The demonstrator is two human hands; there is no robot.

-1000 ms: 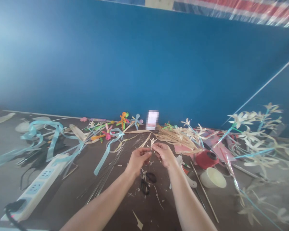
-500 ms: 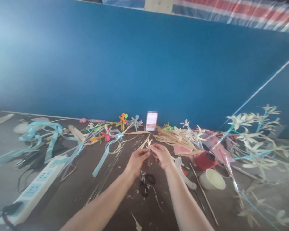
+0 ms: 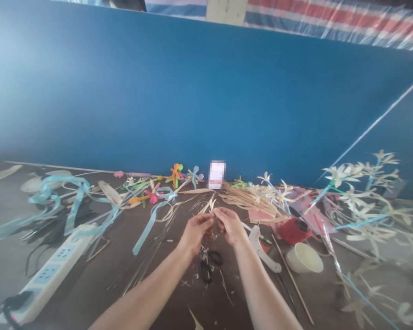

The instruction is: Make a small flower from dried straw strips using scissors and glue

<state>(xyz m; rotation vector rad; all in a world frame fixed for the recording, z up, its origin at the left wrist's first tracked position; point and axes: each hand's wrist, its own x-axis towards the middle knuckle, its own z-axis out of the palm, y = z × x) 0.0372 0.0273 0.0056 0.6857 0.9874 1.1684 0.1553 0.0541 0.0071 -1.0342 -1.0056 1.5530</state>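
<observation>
Between my hands, a small cream flower (image 3: pixel 212 204) with narrow strip-like petals points upward. My left hand (image 3: pixel 198 233) pinches it low down, thumb against the curled fingers. From the other side my right hand (image 3: pixel 230 225) grips it too, thumb and fingertips closed near the petals' base. What lies deeper between the fingers is hidden. Under the hands, black-handled scissors (image 3: pixel 206 265) rest on the dark table (image 3: pixel 172 293), their blades partly covered. A white glue gun (image 3: pixel 264 251) lies just right of my right forearm.
Left are a white power strip (image 3: pixel 51 275), light blue ribbon (image 3: pixel 149 224) and thin wires (image 3: pixel 147 261). Dried husk strips (image 3: pixel 251 198) lie behind. At right stand a red thread spool (image 3: pixel 296 230), a cream cup (image 3: pixel 304 258) and finished cream flowers (image 3: pixel 344 176). A blue panel (image 3: pixel 206 96) closes the back.
Both hands stay in nearly the same place on the flower. Its petals look slightly turned and more spread. The camera view has shifted a little.
</observation>
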